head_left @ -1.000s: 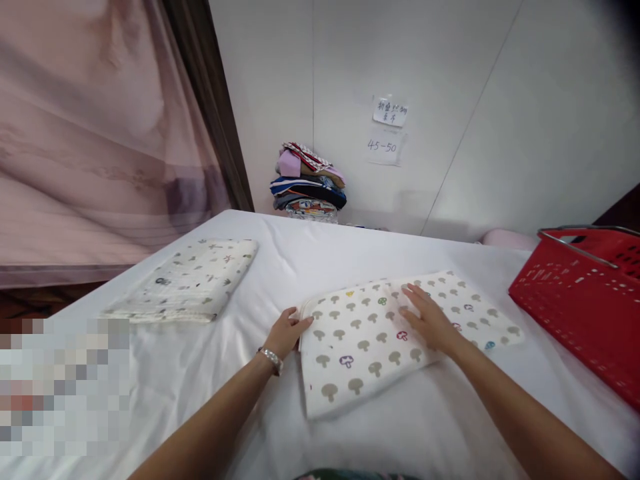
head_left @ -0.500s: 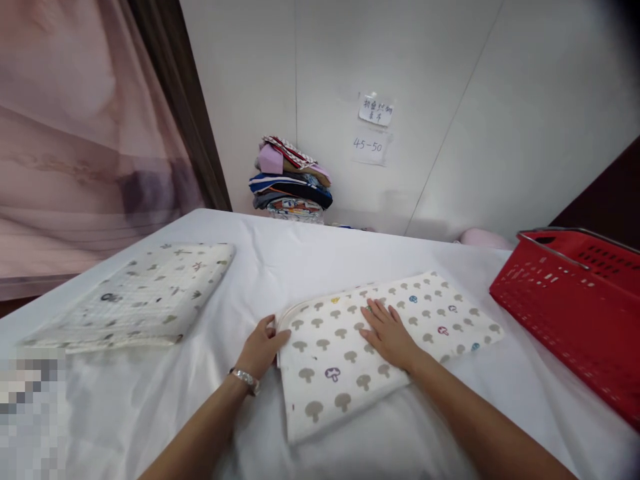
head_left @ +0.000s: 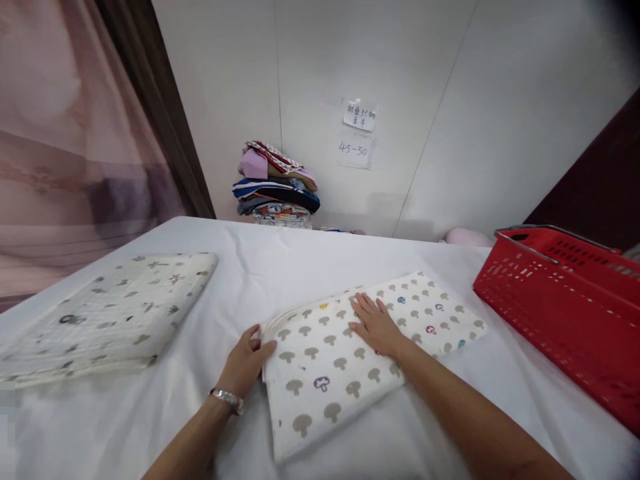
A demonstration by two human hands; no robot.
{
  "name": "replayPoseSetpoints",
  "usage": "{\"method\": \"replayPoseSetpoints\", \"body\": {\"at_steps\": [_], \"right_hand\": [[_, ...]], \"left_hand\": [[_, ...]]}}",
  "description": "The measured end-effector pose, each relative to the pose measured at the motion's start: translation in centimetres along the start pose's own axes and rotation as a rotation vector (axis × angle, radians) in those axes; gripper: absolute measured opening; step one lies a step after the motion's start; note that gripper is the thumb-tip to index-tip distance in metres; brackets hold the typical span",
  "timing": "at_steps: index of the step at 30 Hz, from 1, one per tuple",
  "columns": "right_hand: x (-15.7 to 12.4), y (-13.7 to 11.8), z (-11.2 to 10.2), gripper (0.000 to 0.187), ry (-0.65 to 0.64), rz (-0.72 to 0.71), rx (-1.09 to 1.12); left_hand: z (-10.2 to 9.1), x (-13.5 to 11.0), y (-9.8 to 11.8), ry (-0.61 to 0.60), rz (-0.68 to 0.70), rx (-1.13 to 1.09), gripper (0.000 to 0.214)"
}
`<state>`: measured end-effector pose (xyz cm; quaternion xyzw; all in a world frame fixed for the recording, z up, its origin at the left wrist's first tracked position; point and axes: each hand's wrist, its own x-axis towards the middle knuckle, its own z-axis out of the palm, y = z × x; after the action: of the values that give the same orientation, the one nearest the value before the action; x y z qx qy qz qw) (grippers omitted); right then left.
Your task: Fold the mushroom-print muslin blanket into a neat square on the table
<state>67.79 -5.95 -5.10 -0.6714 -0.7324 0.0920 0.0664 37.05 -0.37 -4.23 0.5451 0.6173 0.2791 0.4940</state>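
Observation:
A folded white cloth [head_left: 345,360] printed with grey and a few coloured mushrooms lies at a slant on the white-covered table. At its left edge, my left hand [head_left: 245,360] has the thumb over the cloth and the other fingers curled round the border, partly hidden. My right hand [head_left: 375,325] rests palm down on the cloth's upper middle, fingers stretched out. Farther left lies another folded cloth [head_left: 125,307], cream with small animal and leaf-like prints, untouched by either hand.
A red plastic basket [head_left: 550,307] with a metal handle stands on the right. Stacked folded fabrics [head_left: 277,187] are behind the table's far edge, against the wall. Paper signs [head_left: 356,150] hang above. A pink curtain [head_left: 75,147] borders the left side.
The view has shifted, moving most things leftward in the picture. My right hand has slid slightly toward the cloth's far edge; my left hand stays at the left edge.

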Motion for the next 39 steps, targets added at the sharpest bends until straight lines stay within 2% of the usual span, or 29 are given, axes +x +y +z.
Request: {"method": "replayPoseSetpoints", "body": {"at_steps": [7,12,15,17,19,22,25,28,31,34,36,39], "right_hand": [[-1.1,-1.0,-2.2,0.062,-0.057,0.069,0.227],[-3.0,-2.0,-1.4,0.063,-0.033,0.027,0.183],[-3.4,-2.3,-1.2,0.06,-0.01,0.025,0.184],[-3.6,-2.6,-1.5,0.059,0.0,0.023,0.256],[-3.9,-3.2,-2.1,0.058,0.018,0.029,0.418],[-4.7,-4.8,-3.1,0.057,0.032,0.034,0.795],[-5.1,-6.3,-4.2,0.055,0.056,-0.018,1.175],[-5.0,-6.7,-5.6,0.056,0.114,-0.052,1.557],[-4.9,-4.9,-7.2,0.063,0.163,-0.036,1.783],[-5.2,-1.0,-8.3,0.073,0.314,0.036,1.794],[-5.7,2.2,-8.2,0.082,0.407,0.102,1.717],[-6.9,6.6,-6.9,0.09,0.479,0.179,1.533]], "left_hand": [[0.0,-0.8,-0.2,-0.029,-0.071,-0.035,0.089],[0.6,-2.0,-0.8,-0.144,-0.17,-0.231,0.078],[0.8,-2.8,-0.2,-0.154,-0.182,-0.289,0.074],[0.9,-3.5,1.1,-0.125,-0.171,-0.298,0.074],[0.9,-4.3,2.9,-0.093,-0.134,-0.281,0.075],[1.2,-4.9,6.4,-0.116,-0.044,-0.253,0.076],[2.7,-4.8,10.7,-0.19,0.073,-0.22,0.077],[6.1,-4.0,15.4,-0.247,0.178,-0.16,0.082],[11.6,-3.2,20.3,-0.289,0.294,-0.031,0.084],[18.3,-2.7,24.6,-0.263,0.453,0.158,0.079],[22.7,-2.6,26.3,-0.295,0.467,0.173,0.082],[27.7,-2.6,26.3,-0.534,0.47,0.102,0.089]]}}
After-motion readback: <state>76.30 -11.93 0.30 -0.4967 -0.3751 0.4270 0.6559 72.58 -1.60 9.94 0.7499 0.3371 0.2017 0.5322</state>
